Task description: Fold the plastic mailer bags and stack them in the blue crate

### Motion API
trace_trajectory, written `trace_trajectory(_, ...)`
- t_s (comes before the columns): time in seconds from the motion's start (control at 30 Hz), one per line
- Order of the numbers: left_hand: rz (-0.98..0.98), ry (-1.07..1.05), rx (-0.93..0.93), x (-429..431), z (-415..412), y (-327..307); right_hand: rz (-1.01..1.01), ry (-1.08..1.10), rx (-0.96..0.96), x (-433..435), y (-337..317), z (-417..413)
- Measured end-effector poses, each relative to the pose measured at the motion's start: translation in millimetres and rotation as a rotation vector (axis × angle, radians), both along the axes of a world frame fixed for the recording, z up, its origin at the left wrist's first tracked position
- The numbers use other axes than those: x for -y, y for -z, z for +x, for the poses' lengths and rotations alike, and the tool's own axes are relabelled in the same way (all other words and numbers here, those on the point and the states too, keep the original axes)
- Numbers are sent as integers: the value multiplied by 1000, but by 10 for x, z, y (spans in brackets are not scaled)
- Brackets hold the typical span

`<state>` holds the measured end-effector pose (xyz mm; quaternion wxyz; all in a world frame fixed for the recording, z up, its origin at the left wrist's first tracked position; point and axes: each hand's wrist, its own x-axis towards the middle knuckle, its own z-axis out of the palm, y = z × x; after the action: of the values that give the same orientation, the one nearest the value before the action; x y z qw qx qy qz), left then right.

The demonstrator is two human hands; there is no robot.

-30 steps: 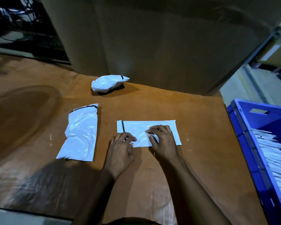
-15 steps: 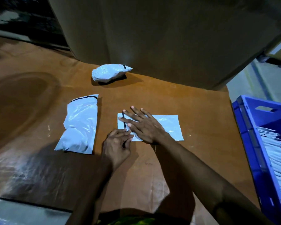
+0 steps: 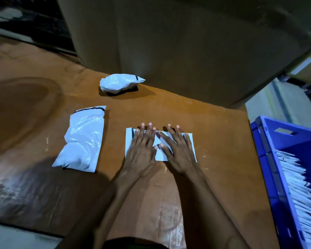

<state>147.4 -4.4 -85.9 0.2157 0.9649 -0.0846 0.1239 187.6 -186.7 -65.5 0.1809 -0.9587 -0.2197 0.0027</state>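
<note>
White mailer (image 3: 161,155) flat under L hand (image 3: 142,151) & R hand (image 3: 180,153).

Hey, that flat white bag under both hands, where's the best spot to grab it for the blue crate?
Probably take the bag by its right short edge, coming from the side of the blue crate. It lies flat on the table, so nothing stands up to wrap. That edge shows just past the right hand. Slide fingers under and pinch.

Brown table (image 3: 214,141): flat mailer (image 3: 129,143), crumpled mailer (image 3: 83,139), balled mailer (image 3: 118,82).
</note>
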Motion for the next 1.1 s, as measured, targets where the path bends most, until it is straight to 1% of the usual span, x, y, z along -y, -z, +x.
trace_trajectory(0.07, 121, 2, -59, 23, 53, 85, -101, 13, 23, -3, 64, -55)
trace_trajectory(0.17, 193, -5, -113, 7, 76, 129, -153, 34, 74, -8, 110, -56)
trace_trajectory(0.33, 191, -4, -122, -119, 83, 125, -162, 68, 85, 58, 99, -41)
trace_trajectory(0.43, 137, -11, -124, -246, 73, 102, -165, 74, 28, 213, 71, -15)
trace_trajectory(0.5, 102, -30, -140, -332, 46, 109, -73, 64, -22, 329, 22, -4)
trace_trajectory(0.57, 32, -56, -133, -404, 22, 105, 158, 73, -87, 425, -87, -43)
trace_trajectory(0.6, -17, -66, -110, -430, 4, 90, 254, 76, -77, 476, -132, -77)
trace_trajectory(0.63, -61, -72, -71, -447, -18, 75, 303, 68, -22, 521, -160, -112)
trace_trajectory(0.67, -92, -69, -26, -451, -45, 62, 312, 48, 58, 552, -167, -142)
trace_trajectory(0.73, -135, -22, 28, -413, -98, 53, 284, 6, 197, 576, -116, -193)
trace_trajectory(0.87, -129, 81, 6, -257, -202, 12, 261, -41, 352, 469, -13, -338)
trace_trajectory(0.93, -97, 105, 23, -221, -223, -22, 209, -34, 352, 431, -24, -388)
trace_trajectory(1.1, -17, 133, 63, -180, -167, -77, 64, -19, 254, 438, -123, -381)
